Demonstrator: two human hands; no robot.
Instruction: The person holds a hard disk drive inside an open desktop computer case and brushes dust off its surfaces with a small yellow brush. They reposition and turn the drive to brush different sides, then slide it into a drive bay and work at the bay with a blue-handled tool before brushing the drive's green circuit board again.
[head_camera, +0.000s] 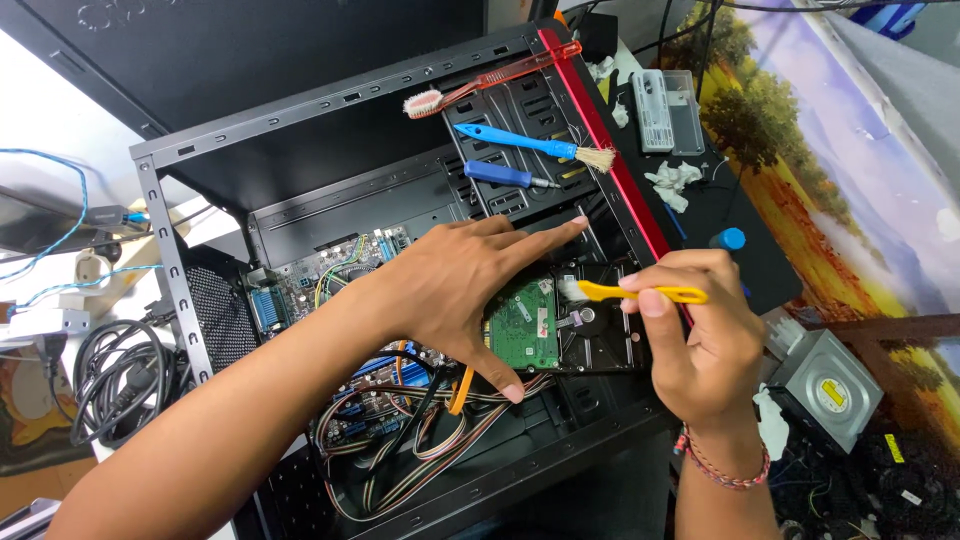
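A coil of black cables (120, 385) lies at the far left beside the open black metal computer case (160, 230). Inside it, the left hand (465, 290) lies spread flat, fingers open, pressing on one black hard drive with a green circuit board (560, 325); the drive sits between thumb and forefinger, just under the palm's edge. The right hand (705, 335) pinches one small yellow plastic brush (640, 293) between thumb and fingers. Its long axis runs level, left to right, with the white bristles pointing left and touching the drive. On the case's upper bay rest three tools: a red toothbrush (495, 78), a blue-handled brush (530, 145) and a blue screwdriver (505, 176). One grey optical drive (830, 385) lies at far right.
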